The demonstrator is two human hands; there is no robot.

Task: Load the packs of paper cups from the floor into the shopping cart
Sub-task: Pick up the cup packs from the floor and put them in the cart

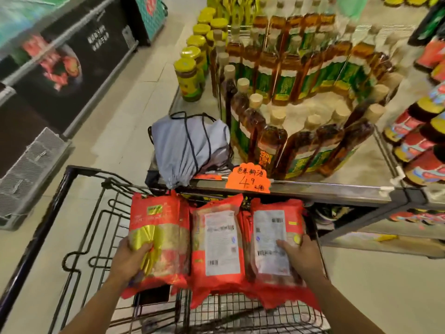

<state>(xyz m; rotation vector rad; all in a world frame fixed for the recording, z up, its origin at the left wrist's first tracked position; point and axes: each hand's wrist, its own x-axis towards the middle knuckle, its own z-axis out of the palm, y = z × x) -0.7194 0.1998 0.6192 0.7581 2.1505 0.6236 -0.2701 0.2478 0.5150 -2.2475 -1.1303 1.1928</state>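
Sitting centre frame, grey drawstring bag, standing upper right, amber bottles, hanging below them, orange price tag, lining upper centre, yellow-lidded jars

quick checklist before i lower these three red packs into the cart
1. Left hand grips the red pack with the gold band: ok.
2. Right hand grips the right red pack with a white label: ok.
3. Middle red pack with a white label is held securely: cannot tell, neither hand is on it.
4. Packs are over the black wire shopping cart: ok.
5. Cart floor is free below: cannot tell, hidden.
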